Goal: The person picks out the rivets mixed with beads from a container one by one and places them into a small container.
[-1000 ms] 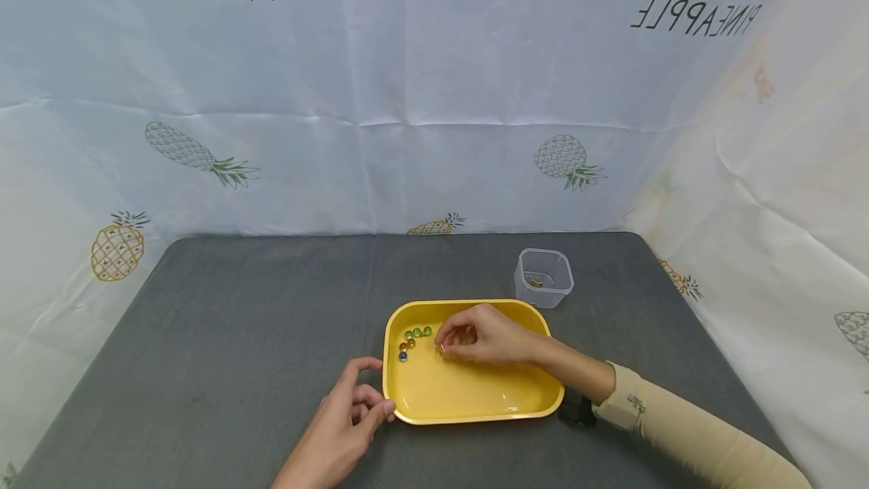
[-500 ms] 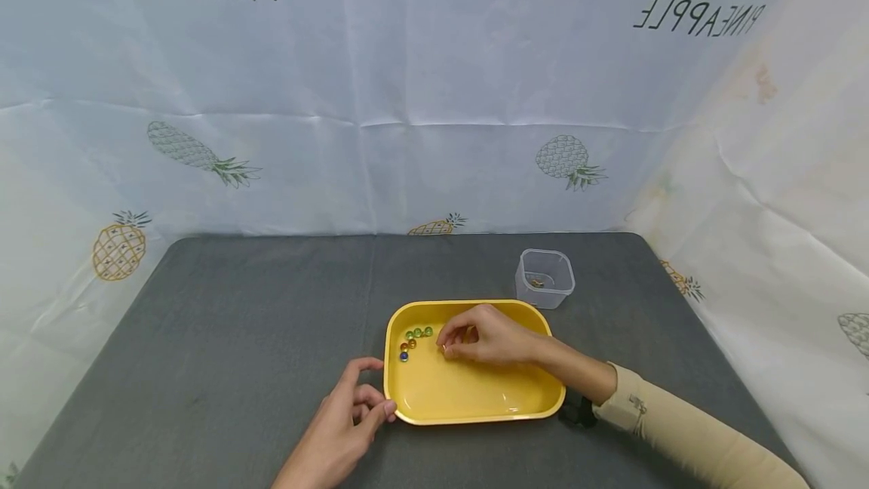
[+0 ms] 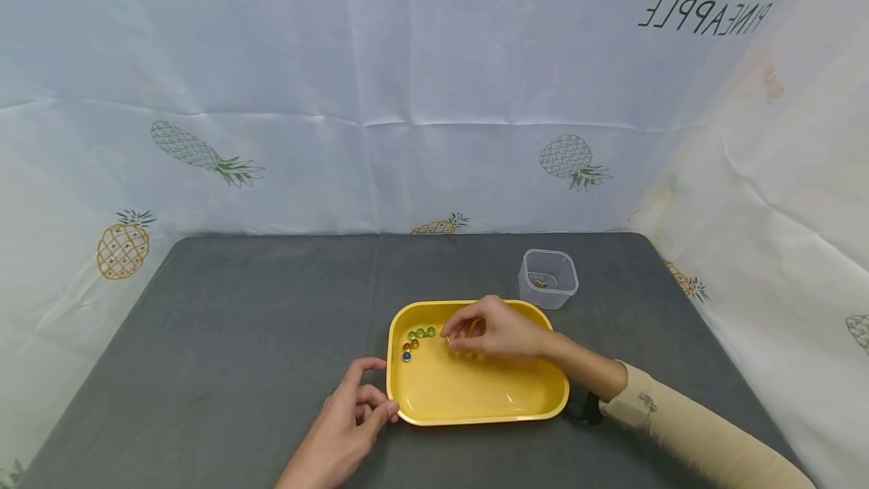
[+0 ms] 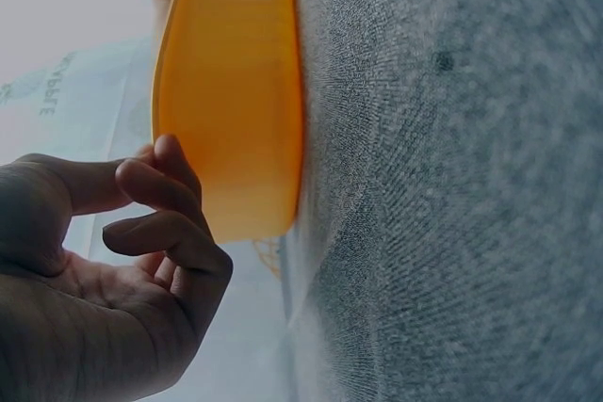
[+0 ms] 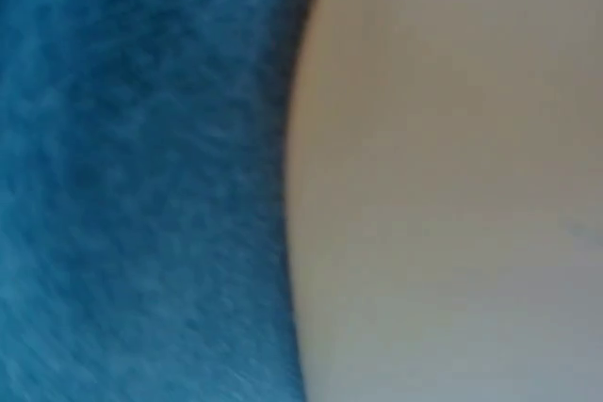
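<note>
A yellow tray (image 3: 475, 422) lies on the table, with my left hand (image 3: 346, 421) at its left front corner. The thumb and curled fingers hold the rim there; the left wrist view has the fingertips (image 4: 168, 150) right at the tray's orange-looking wall (image 4: 236, 91). Inside, at the left, lie green marbles (image 3: 421, 333), amber marbles (image 3: 411, 345) and a blue marble (image 3: 406, 357). Over the tray's middle, my right hand (image 3: 498, 329) pinches a small glinting marble between thumb and fingertips, mostly hidden by them. The right wrist view is filled by blurred cloth and a pale surface.
A clear plastic box (image 3: 548, 278) with a few small amber pieces in it stands behind the tray's right rear corner. A dark grey cloth (image 3: 271, 308) covers the table. Behind hangs a white pineapple-print curtain (image 3: 407, 59).
My right hand has risen slightly above the tray, its fingertips farther up from the tray floor. The left hand keeps its place at the corner, and the marbles in the tray lie as before.
</note>
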A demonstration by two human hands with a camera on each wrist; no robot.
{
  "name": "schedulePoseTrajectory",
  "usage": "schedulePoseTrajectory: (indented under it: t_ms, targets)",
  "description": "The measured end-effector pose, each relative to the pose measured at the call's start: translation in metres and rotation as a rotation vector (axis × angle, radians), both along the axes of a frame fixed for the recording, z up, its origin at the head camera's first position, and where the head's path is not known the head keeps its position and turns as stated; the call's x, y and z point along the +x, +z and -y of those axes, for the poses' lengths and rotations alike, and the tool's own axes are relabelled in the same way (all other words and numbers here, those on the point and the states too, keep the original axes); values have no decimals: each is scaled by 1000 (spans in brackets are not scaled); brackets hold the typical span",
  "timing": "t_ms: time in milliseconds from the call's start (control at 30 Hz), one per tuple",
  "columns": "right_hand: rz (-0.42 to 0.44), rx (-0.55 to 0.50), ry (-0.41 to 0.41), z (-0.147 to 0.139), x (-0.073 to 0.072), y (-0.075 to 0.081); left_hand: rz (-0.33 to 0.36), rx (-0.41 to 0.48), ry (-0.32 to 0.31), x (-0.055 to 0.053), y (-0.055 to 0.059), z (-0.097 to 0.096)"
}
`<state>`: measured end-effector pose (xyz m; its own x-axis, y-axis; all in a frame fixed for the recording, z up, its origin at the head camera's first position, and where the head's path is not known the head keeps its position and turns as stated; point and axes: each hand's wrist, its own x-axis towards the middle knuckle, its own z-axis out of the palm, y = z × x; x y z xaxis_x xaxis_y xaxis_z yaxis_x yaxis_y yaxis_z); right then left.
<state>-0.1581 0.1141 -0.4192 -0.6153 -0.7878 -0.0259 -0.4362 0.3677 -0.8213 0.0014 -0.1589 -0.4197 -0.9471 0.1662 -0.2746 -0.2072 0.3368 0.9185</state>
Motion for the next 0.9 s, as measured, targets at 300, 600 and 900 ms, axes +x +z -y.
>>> schedulePoseTrajectory:
  t_ms: [300,600,900]
  targets:
    - [-86,-55,-18,-10,-3,16,6,5,3,0,0,0]
    - [-120,-89,-52,-24,-8,26,1,5,7,0,0,0]
    - [-159,-123,-125,-41,-15,37,9,4,14,0,0,-1]
